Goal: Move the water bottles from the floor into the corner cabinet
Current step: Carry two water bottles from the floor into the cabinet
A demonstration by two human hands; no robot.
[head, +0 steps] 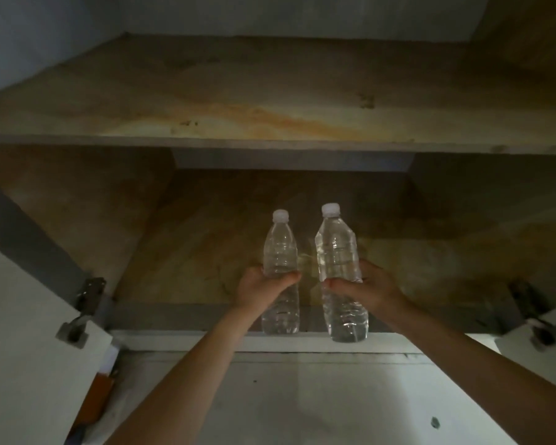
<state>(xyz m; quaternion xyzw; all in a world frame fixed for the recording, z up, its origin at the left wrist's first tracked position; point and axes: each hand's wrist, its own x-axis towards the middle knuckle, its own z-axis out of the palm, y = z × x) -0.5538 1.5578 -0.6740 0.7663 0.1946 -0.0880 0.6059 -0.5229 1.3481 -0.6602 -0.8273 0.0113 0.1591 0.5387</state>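
Now, the cabinet door (23,316) w/ its hinge (89,295) hangs open at 9 o'clock. Next, the left hand (264,285) grips the small bottle (280,252), standing up. Just beside it, toward 3 o'clock, the right hand (366,289) grips the big bottle (337,252). Both bottles are at the front edge of the lower shelf (174,252), under the stained shelf (270,107).

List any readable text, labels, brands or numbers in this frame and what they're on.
None readable.
Left bottle: clear plastic, no label or print visible.
Right bottle: clear plastic, no label or print visible.
White caps: plain, no marking that can be made out.
Cabinet shelf: only stains, no writing.
Orange item at lower left: too dim and blurred to tell if it carries text.
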